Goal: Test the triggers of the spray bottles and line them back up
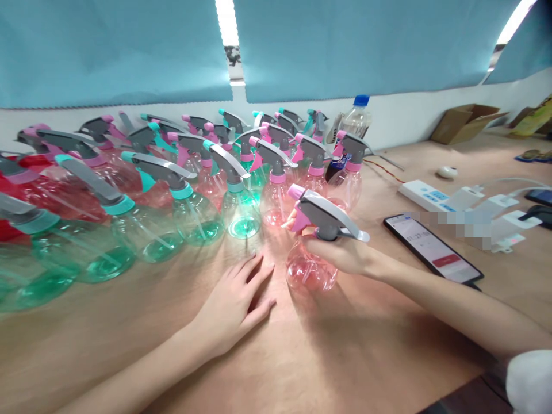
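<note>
My right hand (345,253) is wrapped round the neck of a clear pink spray bottle (310,273) with a grey and pink trigger head. Its fingertips show by the trigger on the far side. Palm down on the table, my left hand (235,293) has its fingers spread and holds nothing. Just beyond it stands a green spray bottle (241,215) with a teal collar. A pink spray bottle (276,201) is beside that one, behind the held bottle.
Several more green bottles (149,230) and pink bottles fill the left and back. To the right lie a phone (431,247) and a white power strip (425,195) with chargers. A blue-capped drink bottle (356,121) and an open cardboard box (461,123) stand by the wall.
</note>
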The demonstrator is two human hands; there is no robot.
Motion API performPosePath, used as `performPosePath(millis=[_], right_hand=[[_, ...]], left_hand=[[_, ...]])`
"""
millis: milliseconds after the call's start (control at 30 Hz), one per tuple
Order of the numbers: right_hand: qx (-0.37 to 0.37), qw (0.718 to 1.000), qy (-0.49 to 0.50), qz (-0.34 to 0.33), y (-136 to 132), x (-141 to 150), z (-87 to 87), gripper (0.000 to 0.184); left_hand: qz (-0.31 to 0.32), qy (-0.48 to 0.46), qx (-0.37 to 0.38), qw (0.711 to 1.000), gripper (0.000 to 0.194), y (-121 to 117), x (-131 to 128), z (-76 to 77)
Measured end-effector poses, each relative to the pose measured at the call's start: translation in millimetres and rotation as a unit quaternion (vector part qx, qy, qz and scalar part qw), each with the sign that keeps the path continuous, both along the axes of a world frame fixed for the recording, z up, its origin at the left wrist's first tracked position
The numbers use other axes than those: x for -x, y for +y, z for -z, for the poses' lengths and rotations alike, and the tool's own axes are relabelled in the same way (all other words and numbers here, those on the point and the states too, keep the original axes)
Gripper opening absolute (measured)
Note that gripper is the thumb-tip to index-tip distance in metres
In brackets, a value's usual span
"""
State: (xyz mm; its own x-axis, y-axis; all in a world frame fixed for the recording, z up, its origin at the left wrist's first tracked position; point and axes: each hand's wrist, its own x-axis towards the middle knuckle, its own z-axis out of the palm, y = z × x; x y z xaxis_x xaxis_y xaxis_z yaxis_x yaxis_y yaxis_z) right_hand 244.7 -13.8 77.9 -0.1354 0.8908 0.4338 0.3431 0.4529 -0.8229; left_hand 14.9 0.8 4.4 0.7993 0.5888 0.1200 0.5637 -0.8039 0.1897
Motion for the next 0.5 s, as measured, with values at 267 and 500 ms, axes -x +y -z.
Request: performPosePath(millis=[267,500], right_hand=[[-0.008,0.999,0.033,-0.009,2.0,-2.1,14.1,0.039],[-0.052,0.998,0.02,0.04,3.7,-2.5,21.1,0.02]], left_hand=[[-0.001,0.002,-0.004,1.0,0.051,1.0,0.2,3.3],[0.006,-0.022,-0.021,1.0,0.051,3.4,1.5,11.8]])
